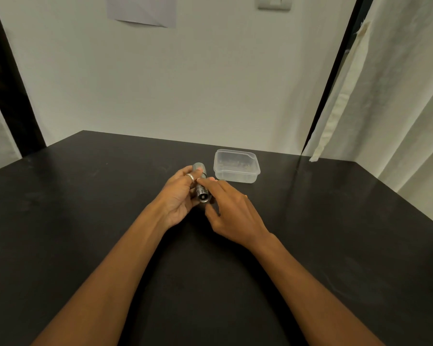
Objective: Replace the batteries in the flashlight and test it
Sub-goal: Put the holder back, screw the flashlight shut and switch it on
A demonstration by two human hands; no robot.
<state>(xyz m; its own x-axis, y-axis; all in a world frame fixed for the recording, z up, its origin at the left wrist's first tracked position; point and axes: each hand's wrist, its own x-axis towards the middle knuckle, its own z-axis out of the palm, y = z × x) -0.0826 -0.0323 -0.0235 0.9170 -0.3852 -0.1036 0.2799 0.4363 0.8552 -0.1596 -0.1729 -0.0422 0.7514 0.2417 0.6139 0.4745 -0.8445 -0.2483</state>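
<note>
Head cam looks down at both forearms stretched over the black table (pixel 85 221), where the left hand (pixel 179 196) has its fingers curled round a silver flashlight (pixel 202 193), ring (pixel 190 177) on one finger, near end facing the camera. Right hand (pixel 233 213) pinches it too, index finger laid across the barrel and thumb under the near end, other fingers hidden. Clear plastic tub (pixel 236 166) sits just beside them, white wall with a paper sheet (pixel 141 11) and switch (pixel 274 2) behind, pale curtain (pixel 398 96) at right

I count 1 flashlight (pixel 202 194), 1 clear container (pixel 236 178), 2 hands (left hand (pixel 178 197), right hand (pixel 233 212)), 1 ring (pixel 190 177), 1 paper sheet (pixel 141 11), 1 wall switch (pixel 274 3).
</note>
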